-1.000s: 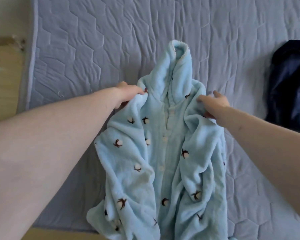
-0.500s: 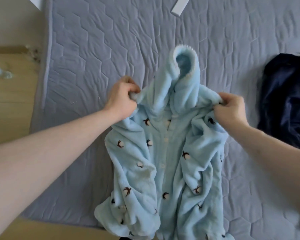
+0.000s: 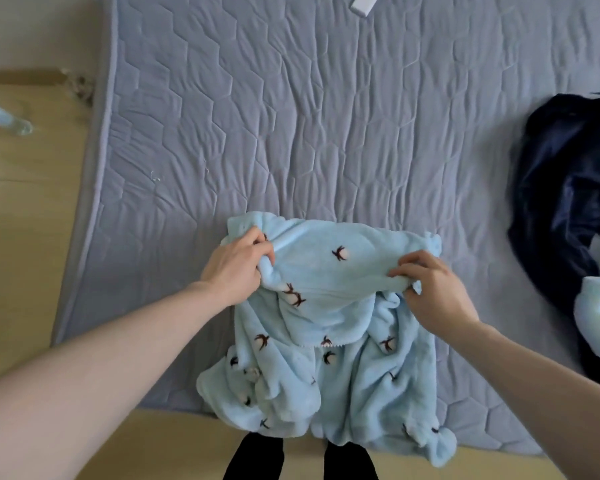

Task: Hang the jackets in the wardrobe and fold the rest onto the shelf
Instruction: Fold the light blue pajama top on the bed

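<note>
Fleece top (image 3: pixel 329 358) lengthwise twd viewer (hood folded down); L hand (image 3: pixel 234 268), R hand (image 3: pixel 433 292) pinch fold

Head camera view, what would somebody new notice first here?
Two bare hands, left hand and right hand, grip the top edge of a fluffy light blue robe near the mattress's front edge, its upper part folded toward the person. Next, a dark navy garment lies crumpled at the mattress's right side.
</note>
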{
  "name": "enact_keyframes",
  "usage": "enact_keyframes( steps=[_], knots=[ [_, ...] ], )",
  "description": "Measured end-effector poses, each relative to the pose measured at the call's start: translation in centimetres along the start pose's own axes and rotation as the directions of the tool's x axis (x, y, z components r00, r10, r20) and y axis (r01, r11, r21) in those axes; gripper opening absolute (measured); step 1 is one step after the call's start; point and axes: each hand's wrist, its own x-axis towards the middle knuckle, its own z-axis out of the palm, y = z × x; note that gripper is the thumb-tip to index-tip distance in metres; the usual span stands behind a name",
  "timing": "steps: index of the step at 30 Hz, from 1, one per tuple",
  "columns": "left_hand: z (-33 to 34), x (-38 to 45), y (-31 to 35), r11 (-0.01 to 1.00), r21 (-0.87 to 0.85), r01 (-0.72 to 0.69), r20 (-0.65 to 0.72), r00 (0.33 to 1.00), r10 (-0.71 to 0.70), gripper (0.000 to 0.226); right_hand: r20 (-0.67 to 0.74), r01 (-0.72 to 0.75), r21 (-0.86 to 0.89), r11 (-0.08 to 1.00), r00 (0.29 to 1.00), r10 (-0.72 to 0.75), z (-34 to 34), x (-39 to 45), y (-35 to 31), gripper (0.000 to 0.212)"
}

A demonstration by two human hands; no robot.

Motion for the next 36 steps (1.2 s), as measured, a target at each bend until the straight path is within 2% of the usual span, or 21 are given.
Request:
enact_keyframes(
  steps=[2,4,5,7,9,11,12,14,17,20,22,25,29,31,33,36],
  knots=[
    [0.9,-1.0,0.1,1.000,-0.001,0.017,0.110,0.994,-0.017,0.041,0.175,-0.031,-0.133,0.991,0.983,0.054,1.1,-1.2,-0.3,0.042],
    [1.6,-1.9,0.5,0.997,-0.051,0.055,0.191,0.980,-0.045,0.040,0.212,-0.084,-0.129,0.988,0.971,0.110,1.9,-2.1,-0.8,0.043],
    [1.9,-2.5,0.7,0.990,-0.111,0.088,0.157,0.985,-0.070,0.039,0.169,-0.121,-0.090,0.989,0.976,0.135,2.0,-2.6,-1.3,0.043],
    [2.2,-3.9,1.2,0.950,-0.279,0.143,-0.002,0.989,-0.149,0.035,0.064,-0.157,-0.008,0.987,0.985,0.158,2.0,-3.8,-2.0,0.045],
    [2.9,-5.8,1.2,0.897,-0.404,0.178,-0.136,0.958,-0.252,0.035,-0.018,-0.140,0.049,0.989,0.990,0.141,1.9,-5.8,-2.1,0.050],
    [4.0,-8.2,0.6,0.843,-0.479,0.245,-0.150,0.923,-0.354,0.035,-0.090,-0.157,0.126,0.980,0.982,0.168,2.1,-8.1,-2.0,0.053],
    [4.6,-9.5,0.0,0.807,-0.506,0.304,-0.102,0.908,-0.406,0.034,-0.108,-0.205,0.181,0.962,0.968,0.227,2.3,-9.2,-1.8,0.054],
    [6.1,-12.1,-1.2,0.706,-0.521,0.481,0.087,0.852,-0.516,0.042,-0.072,-0.377,0.301,0.876,0.907,0.415,2.9,-11.6,-1.4,0.058],
    [8.1,-15.5,-2.3,0.500,-0.484,0.718,0.381,0.687,-0.619,0.092,0.160,-0.638,0.319,0.701,0.765,0.623,4.4,-15.3,-0.1,0.087],
    [10.0,-17.9,-2.1,0.288,-0.534,0.795,0.540,0.582,-0.608,0.128,0.346,-0.765,0.268,0.586,0.644,0.682,6.1,-18.3,1.2,0.111],
    [10.9,-18.7,-1.5,0.177,-0.568,0.804,0.615,0.557,-0.558,0.125,0.428,-0.814,0.268,0.516,0.580,0.693,7.2,-19.8,1.6,0.115],
    [12.1,-18.8,-0.6,0.090,-0.591,0.802,0.670,0.550,-0.499,0.099,0.481,-0.841,0.321,0.435,0.540,0.690,8.4,-20.7,1.6,0.101],
    [12.5,-18.1,0.7,0.064,-0.616,0.785,0.667,0.563,-0.489,0.068,0.515,-0.867,0.377,0.326,0.489,0.704,9.0,-20.1,0.9,0.056],
    [12.1,-18.2,1.3,0.038,-0.635,0.771,0.637,0.551,-0.540,0.062,0.547,-0.878,0.421,0.227,0.446,0.708,8.8,-19.9,0.5,0.043],
    [11.6,-18.8,1.8,-0.035,-0.660,0.750,0.617,0.515,-0.595,0.061,0.558,-0.870,0.471,0.145,0.421,0.715,8.4,-20.0,0.1,0.036],
    [10.1,-20.7,2.4,-0.128,-0.681,0.722,0.620,0.474,-0.625,0.057,0.559,-0.850,0.518,0.098,0.423,0.713,7.3,-20.6,-0.6,0.031]
  ],
)
